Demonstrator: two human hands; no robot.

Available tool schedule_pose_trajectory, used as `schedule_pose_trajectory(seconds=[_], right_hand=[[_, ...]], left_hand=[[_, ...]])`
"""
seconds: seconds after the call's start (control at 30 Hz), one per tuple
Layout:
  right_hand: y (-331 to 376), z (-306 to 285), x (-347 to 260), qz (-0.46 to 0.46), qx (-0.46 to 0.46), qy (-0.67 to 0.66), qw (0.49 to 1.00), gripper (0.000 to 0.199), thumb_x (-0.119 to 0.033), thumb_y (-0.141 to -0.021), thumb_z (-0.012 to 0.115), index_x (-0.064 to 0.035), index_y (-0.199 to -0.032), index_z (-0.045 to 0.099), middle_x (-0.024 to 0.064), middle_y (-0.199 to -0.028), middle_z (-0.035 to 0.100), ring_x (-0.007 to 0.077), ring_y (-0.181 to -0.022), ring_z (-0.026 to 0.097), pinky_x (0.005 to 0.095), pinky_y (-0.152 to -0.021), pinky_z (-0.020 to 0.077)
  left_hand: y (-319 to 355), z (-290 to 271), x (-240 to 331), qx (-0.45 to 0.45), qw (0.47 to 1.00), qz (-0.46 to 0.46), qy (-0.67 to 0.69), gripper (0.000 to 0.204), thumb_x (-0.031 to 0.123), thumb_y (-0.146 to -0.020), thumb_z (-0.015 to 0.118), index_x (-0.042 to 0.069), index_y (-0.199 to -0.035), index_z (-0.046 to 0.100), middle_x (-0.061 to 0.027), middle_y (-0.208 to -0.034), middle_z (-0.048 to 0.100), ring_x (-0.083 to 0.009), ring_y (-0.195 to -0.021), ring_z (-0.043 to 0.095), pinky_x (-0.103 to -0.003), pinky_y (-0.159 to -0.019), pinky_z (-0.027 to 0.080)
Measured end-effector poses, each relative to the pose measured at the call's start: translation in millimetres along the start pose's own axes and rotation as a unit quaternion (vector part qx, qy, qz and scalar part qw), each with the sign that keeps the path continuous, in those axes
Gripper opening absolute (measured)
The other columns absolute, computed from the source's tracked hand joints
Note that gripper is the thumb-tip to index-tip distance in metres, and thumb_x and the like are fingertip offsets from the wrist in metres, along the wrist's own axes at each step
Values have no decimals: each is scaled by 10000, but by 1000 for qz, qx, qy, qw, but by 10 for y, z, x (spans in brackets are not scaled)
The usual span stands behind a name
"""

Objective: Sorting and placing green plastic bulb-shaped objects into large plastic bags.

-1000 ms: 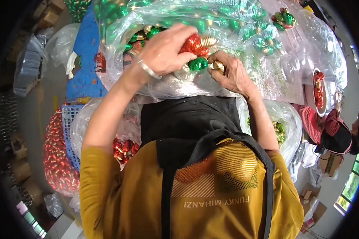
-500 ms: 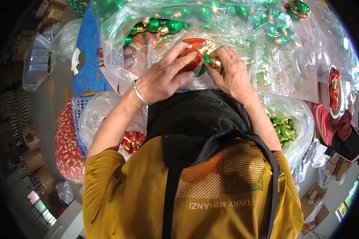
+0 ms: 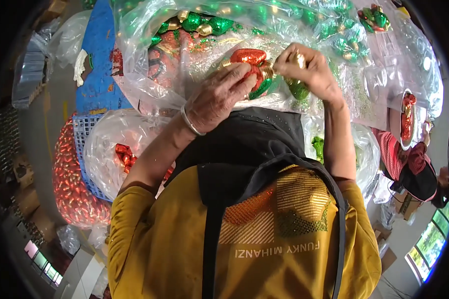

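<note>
My left hand (image 3: 219, 94) is closed around a small cluster of glittery bulb-shaped ornaments. A red bulb ornament (image 3: 249, 56) with a gold cap shows above its fingers, and a green bulb ornament (image 3: 260, 90) shows just below. My right hand (image 3: 317, 74), slightly blurred, is raised to the right of the cluster with bent fingers. A lighter green bulb ornament (image 3: 298, 90) with a gold cap is in that hand, its round end hanging below the fingers. The right fingertips come close to the cluster's gold caps; whether a string runs between them I cannot tell.
Green ornaments (image 3: 217, 25) lie in clear plastic (image 3: 134, 60) on the glitter-strewn table. Finished-looking clusters (image 3: 374, 19) lie at the far right. A sack of red ornaments (image 3: 75, 174) stands left beside a blue crate (image 3: 87, 144). Another person (image 3: 414, 169) is at the right.
My right hand has moved right and up, away from the caps, with the green ornament now showing below it. My left hand has closed more around the cluster and moved slightly right.
</note>
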State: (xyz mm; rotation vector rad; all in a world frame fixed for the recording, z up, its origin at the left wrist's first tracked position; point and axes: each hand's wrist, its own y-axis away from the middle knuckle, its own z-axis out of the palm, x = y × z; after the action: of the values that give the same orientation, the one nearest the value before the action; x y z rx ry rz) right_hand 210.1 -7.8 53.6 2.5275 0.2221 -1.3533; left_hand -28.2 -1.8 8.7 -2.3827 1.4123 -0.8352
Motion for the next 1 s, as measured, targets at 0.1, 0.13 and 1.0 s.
schedule_pose_trajectory(seconds=[0.1, 0.13, 1.0], right_hand=[[-112, -34, -79, 63, 81, -274, 956, 251, -278, -877, 590, -38, -808, 619, 52, -724, 619, 110, -687, 561, 266, -593, 434], [-134, -35, -66, 66, 82, -273, 956, 251, -278, -877, 590, -38, -808, 619, 52, -724, 619, 110, -687, 561, 266, -593, 434], [-670, 118, -197, -248, 167, 260, 918, 337, -338, -827, 663, -30, -923, 566, 138, -797, 599, 274, -704, 623, 370, -599, 485]], left_hand=[[-19, -34, 23, -9, 1000, 5, 8, 468, 76, -679, 718, 23, -1124, 582, -117, -1206, 533, -273, -1125, 518, -357, -925, 438], [-25, -81, 60, -19, 1000, -1, 1, 470, 72, -675, 720, 22, -1122, 583, -119, -1208, 534, -271, -1127, 518, -354, -922, 440], [-66, -117, -7, -19, 997, -22, 71, 459, 83, -714, 688, 79, -1158, 572, -71, -1192, 551, -275, -1055, 533, -390, -967, 373]])
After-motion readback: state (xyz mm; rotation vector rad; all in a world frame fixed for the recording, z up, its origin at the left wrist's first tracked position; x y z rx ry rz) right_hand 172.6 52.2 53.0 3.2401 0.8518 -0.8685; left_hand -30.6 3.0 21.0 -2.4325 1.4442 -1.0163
